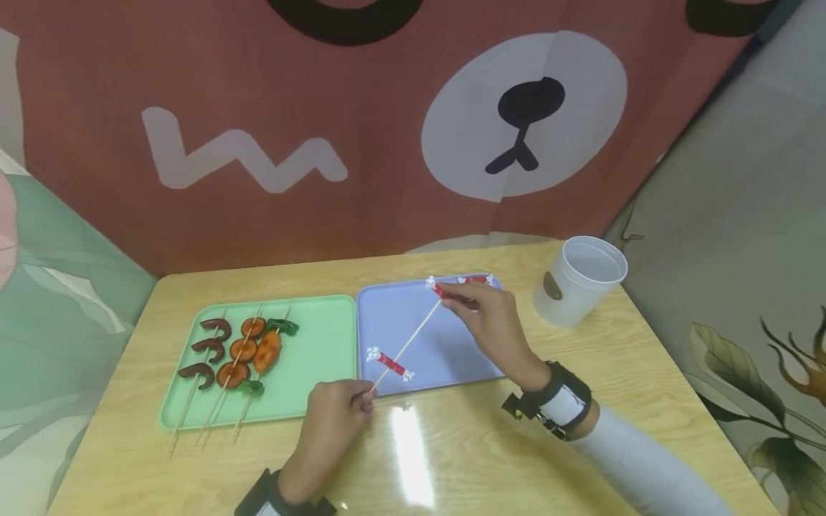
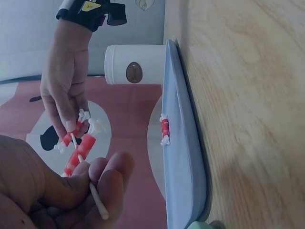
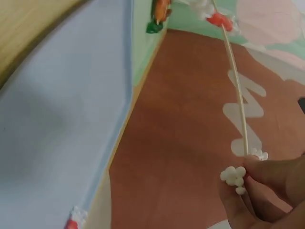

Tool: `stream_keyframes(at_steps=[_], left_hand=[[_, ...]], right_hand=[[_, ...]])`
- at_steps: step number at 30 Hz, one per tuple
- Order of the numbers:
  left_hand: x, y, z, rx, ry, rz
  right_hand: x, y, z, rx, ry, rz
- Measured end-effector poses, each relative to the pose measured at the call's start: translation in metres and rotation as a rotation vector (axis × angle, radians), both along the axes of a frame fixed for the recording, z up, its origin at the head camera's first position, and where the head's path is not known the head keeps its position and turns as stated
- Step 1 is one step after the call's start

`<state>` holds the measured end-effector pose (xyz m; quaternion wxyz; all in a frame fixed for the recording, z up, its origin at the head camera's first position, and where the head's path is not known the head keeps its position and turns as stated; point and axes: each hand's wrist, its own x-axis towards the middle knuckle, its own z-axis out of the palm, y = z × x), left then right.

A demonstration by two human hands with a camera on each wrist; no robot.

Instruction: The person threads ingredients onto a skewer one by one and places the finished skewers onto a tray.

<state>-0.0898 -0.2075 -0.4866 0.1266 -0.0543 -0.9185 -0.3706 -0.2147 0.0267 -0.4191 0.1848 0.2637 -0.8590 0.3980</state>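
A thin wooden skewer (image 1: 418,330) slants up to the right over the blue tray (image 1: 387,304). Its lower end is pinched by my left hand (image 1: 332,419), and a stub sticks out past the fingers in the left wrist view. Just above that hand, a red toy food piece (image 1: 391,363) with white knobby ends is threaded crosswise. My right hand (image 1: 495,326) pinches a second such red piece (image 1: 440,290) at the skewer's upper end. Fingers partly hide it; its white knobs (image 3: 232,176) show in the right wrist view. A third red piece (image 1: 476,279) lies at the tray's far edge.
Left of the blue tray stands a green tray (image 1: 323,344) bearing three loaded skewers: dark curled pieces (image 1: 209,350), orange rounds (image 1: 244,350), and an orange piece between green ones (image 1: 267,351). A translucent white cup (image 1: 577,283) is at the back right. Printed cloth (image 1: 361,215) hangs behind the table.
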Motion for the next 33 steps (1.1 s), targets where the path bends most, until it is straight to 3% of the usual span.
stream_keyframes(at_steps=[5, 13, 18, 22, 27, 31, 33], left_hand=[[0.001, -0.001, 0.0, -0.006, -0.02, 0.009], [-0.003, 0.002, 0.003, 0.024, -0.022, 0.016], [-0.003, 0.002, 0.005, 0.051, -0.073, 0.037], [-0.008, 0.004, 0.008, 0.057, -0.06, 0.041], [-0.015, 0.005, 0.013, 0.084, -0.075, 0.034], [-0.011, -0.001, 0.011, 0.114, -0.14, 0.052], [-0.007, -0.007, 0.009, 0.129, -0.166, 0.07]], right_hand=[[0.004, -0.009, -0.008, -0.014, 0.058, -0.005], [0.015, -0.03, -0.019, 0.049, -0.032, 0.096], [0.024, -0.04, -0.023, 0.048, -0.01, 0.098], [0.027, -0.047, -0.026, 0.08, 0.007, 0.142], [0.025, -0.049, -0.024, 0.077, 0.02, 0.129], [0.018, -0.042, -0.024, 0.043, -0.102, 0.19], [0.005, -0.032, -0.024, 0.046, -0.186, 0.187]])
